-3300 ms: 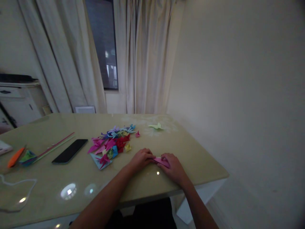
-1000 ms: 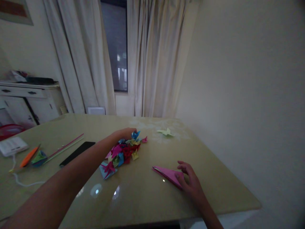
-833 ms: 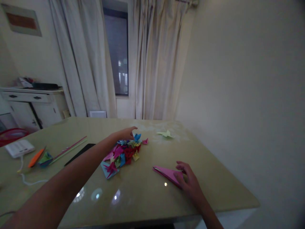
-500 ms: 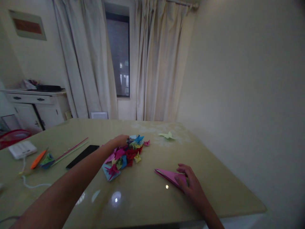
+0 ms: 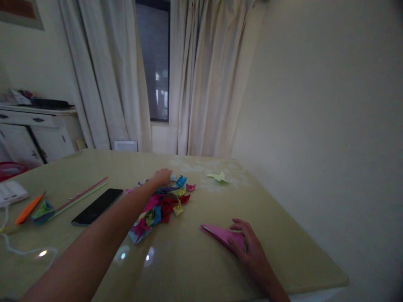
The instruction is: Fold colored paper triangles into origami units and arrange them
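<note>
My left hand (image 5: 163,176) reaches across to the far side of a pile of small colourful origami pieces (image 5: 168,206). Its fingers point away and down, and I cannot see whether they grip anything. A pale blue paper piece (image 5: 173,178) is right beside the fingertips. My right hand (image 5: 252,245) holds a pink folded paper (image 5: 222,235) at its right end, thumb on the near side and fingers over the far side. That paper lies low over the tabletop, pointed end to the left. Beyond it, a pale green origami piece (image 5: 219,177) rests alone.
On the left of the table (image 5: 176,268) lie a black phone (image 5: 97,206), thin pink and green sticks (image 5: 80,197), a blue-green folded paper (image 5: 44,212), an orange pen-like tool (image 5: 29,210) and a white box (image 5: 11,193) with a cable. A wall (image 5: 315,126) borders the right side.
The camera view has turned and shifted a little. My left hand has lifted slightly and sits at the pile's far edge. My right hand keeps hold of the pink folded paper.
</note>
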A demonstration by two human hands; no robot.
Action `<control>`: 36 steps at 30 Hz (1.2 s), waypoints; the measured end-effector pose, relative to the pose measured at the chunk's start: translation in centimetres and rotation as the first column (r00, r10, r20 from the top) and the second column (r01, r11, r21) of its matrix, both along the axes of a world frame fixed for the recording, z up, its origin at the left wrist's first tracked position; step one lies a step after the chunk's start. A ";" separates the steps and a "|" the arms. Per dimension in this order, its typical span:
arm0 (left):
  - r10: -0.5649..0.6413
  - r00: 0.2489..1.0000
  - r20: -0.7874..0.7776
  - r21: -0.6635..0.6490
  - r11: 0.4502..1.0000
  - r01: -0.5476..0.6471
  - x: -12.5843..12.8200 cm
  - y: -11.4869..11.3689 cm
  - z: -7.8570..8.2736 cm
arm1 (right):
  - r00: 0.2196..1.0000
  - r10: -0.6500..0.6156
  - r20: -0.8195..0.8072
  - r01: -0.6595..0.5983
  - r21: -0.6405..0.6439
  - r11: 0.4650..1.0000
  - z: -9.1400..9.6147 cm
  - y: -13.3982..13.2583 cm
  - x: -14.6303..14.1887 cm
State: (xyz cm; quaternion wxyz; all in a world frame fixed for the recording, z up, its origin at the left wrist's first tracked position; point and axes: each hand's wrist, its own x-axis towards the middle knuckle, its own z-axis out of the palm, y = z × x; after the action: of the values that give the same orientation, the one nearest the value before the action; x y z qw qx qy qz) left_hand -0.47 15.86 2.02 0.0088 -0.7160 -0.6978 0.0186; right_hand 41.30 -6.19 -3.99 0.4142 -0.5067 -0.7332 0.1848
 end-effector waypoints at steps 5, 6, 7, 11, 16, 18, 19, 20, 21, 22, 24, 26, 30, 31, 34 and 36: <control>-0.033 0.999 0.016 -0.087 0.996 0.034 0.0 1.9 -1.4 | 0.999 -0.026 0.028 0.026 0.023 0.999 -0.3 -0.2 0.1; -0.041 0.999 0.021 -0.093 0.995 0.042 -0.1 2.0 -1.4 | 0.999 -0.028 0.031 0.028 0.023 0.999 -0.3 -0.2 0.1; -0.045 0.999 0.026 -0.098 0.994 0.048 -0.2 2.1 -1.4 | 0.999 -0.030 0.032 0.029 0.022 0.999 -0.4 -0.2 0.1; -0.027 0.998 0.058 -0.105 0.994 0.033 -0.2 2.1 -1.0 | 0.999 -0.031 0.028 0.030 0.034 0.999 -0.7 0.0 0.1; 0.043 0.984 0.172 -0.051 0.998 -0.035 0.5 1.3 -0.9 | 0.999 -0.034 0.039 0.032 0.051 0.998 -0.7 0.1 0.1; 0.081 0.965 0.248 0.019 0.996 -0.088 0.7 0.9 -0.2 | 0.999 -0.037 0.033 0.035 0.073 0.997 -0.5 0.0 0.1; 0.097 0.951 0.292 0.069 0.990 -0.122 0.8 0.8 0.4 | 0.999 -0.042 0.029 0.039 0.088 0.995 -0.4 0.0 0.1; 0.107 0.934 0.340 0.126 0.979 -0.158 0.8 0.6 1.2 | 0.999 -0.048 0.026 0.045 0.106 0.993 -0.4 0.0 0.1; 0.108 0.915 0.389 0.187 0.963 -0.194 0.9 0.4 2.2 | 0.998 -0.057 0.023 0.054 0.128 0.990 -0.3 -0.1 0.1; 0.098 0.893 0.438 0.249 0.942 -0.226 1.1 0.2 3.3 | 0.997 -0.068 0.019 0.064 0.154 0.986 -0.3 -0.1 0.1; 0.041 0.850 0.525 0.360 0.894 -0.266 2.0 -0.6 5.6 | 0.996 -0.093 0.006 0.089 0.218 0.972 0.0 -0.1 0.0; -0.057 0.811 0.583 0.445 0.857 -0.260 3.7 -2.2 7.4 | 0.994 -0.106 -0.026 0.109 0.288 0.951 0.9 -0.3 -0.4; -0.513 0.376 0.771 0.562 0.827 -0.023 9.8 -7.9 8.7 | 0.991 0.001 -0.135 0.041 0.308 0.951 5.3 -0.6 -2.8; -0.551 0.263 0.792 0.560 0.827 0.047 11.5 -9.7 8.6 | 0.983 0.040 -0.178 0.012 0.283 0.959 6.7 -0.5 -3.7; -0.576 0.226 0.785 0.535 0.815 0.222 16.0 -14.7 7.9 | 0.928 0.125 -0.350 -0.064 0.179 0.982 10.5 0.1 -5.9; -0.621 0.278 0.733 0.540 0.780 0.317 17.9 -17.1 7.2 | 0.877 0.151 -0.457 -0.102 0.131 0.986 11.9 0.6 -6.8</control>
State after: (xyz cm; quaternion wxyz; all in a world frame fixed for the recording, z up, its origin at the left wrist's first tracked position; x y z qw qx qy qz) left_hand 17.39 -1.27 9.26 -0.2474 -0.7793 -0.3421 -0.4631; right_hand 34.54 -5.55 7.90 0.5904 -0.3766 -0.6525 0.2896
